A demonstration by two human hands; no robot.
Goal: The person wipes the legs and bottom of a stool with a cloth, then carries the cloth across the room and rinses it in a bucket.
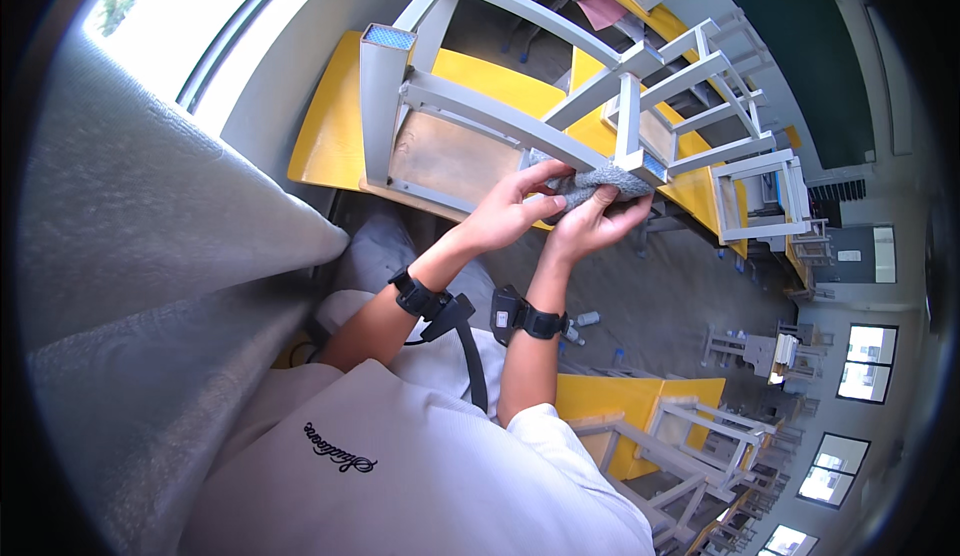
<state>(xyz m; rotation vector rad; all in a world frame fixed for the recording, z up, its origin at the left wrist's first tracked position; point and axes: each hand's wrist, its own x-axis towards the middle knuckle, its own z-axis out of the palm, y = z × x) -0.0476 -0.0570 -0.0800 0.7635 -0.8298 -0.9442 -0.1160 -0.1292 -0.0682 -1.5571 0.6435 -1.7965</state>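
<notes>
An upturned stool (pixel 495 117) with a grey metal frame and a wooden seat rests on a yellow desktop (pixel 330 121) before me. A grey knitted cloth (pixel 600 181) is bunched around one of its legs, close to the blue-patterned leg end (pixel 654 167). My left hand (pixel 502 211) pinches the cloth from the left side. From below, my right hand (pixel 592 226) grips it with the thumb pressed on top. The fabric hides part of that leg, and some fingertips are out of sight behind it.
More upturned stools (pixel 761 192) stand on yellow desks beyond. Behind me to the right are another desk (pixel 622 398) and stools (pixel 712 436). A pale curtain (pixel 187 181) hangs close on the left beside a window. Bottles (pixel 587 319) lie on the dark floor (pixel 660 286).
</notes>
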